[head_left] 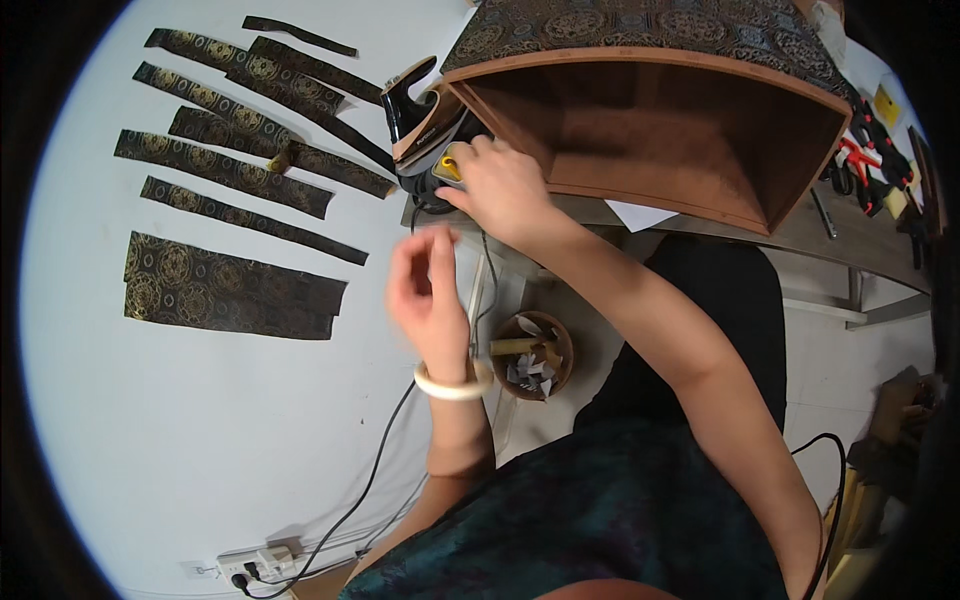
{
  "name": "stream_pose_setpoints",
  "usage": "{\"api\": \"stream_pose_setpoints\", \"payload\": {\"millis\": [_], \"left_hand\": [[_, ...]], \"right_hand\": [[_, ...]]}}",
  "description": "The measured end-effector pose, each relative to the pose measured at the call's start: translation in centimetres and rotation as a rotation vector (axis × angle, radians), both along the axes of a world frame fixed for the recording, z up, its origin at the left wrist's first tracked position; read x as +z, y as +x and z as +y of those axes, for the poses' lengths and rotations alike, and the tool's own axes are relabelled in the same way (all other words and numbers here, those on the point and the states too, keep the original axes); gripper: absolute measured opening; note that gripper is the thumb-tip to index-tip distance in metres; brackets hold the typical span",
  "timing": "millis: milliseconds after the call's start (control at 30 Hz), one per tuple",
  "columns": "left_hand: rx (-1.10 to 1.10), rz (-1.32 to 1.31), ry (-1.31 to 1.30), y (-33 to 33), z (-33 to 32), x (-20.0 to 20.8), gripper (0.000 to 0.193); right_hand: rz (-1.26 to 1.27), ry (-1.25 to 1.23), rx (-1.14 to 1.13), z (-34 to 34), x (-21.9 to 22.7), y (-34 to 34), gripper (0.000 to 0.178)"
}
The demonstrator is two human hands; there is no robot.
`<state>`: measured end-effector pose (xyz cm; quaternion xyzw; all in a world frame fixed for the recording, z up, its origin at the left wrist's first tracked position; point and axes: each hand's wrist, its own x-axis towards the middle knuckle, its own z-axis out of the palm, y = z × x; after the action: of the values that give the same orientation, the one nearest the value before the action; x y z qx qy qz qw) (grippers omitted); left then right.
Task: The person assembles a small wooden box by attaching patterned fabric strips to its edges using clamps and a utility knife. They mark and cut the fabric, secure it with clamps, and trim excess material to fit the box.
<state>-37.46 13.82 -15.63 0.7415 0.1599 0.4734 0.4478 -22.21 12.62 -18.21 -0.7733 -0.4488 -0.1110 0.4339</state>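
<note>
Right hand (500,190) closed over rear of clothes iron (425,125), fingers wrapped on its yellow dial end; iron sits upright on white table (150,420), nose pointing away from the hand. Left hand (425,290) raised just below the iron, blurred, fingers loosely curled, holding nothing. Wooden box (700,130), open side facing wearer, directly right of right hand, w/ patterned fabric on top. Dark gold-patterned fabric strips (230,170) lie well left of both hands. Waste basket (530,355) just right of left wrist.
</note>
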Motion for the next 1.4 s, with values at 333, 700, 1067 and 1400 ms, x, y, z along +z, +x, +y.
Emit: {"api": "stream_pose_setpoints", "payload": {"millis": [333,700,1067,1400], "left_hand": [[0.381,0.186,0.661,12.8,6.0,0.4,0.021],[0.474,0.109,0.577,14.5,6.5,-0.3,0.014],[0.396,0.064,0.463,14.7,5.5,0.3,0.014],[0.362,0.054,0.392,14.8,4.6,0.7,0.012]], "right_hand": [[-0.027,0.281,0.011,-12.7,-6.4,-1.6,0.031],[0.158,0.245,0.07,-15.3,-9.4,-0.8,0.033],[0.274,0.222,0.088,-15.7,-10.4,-0.7,0.033],[0.275,0.186,0.098,-15.6,-10.6,-0.7,0.031]]}}
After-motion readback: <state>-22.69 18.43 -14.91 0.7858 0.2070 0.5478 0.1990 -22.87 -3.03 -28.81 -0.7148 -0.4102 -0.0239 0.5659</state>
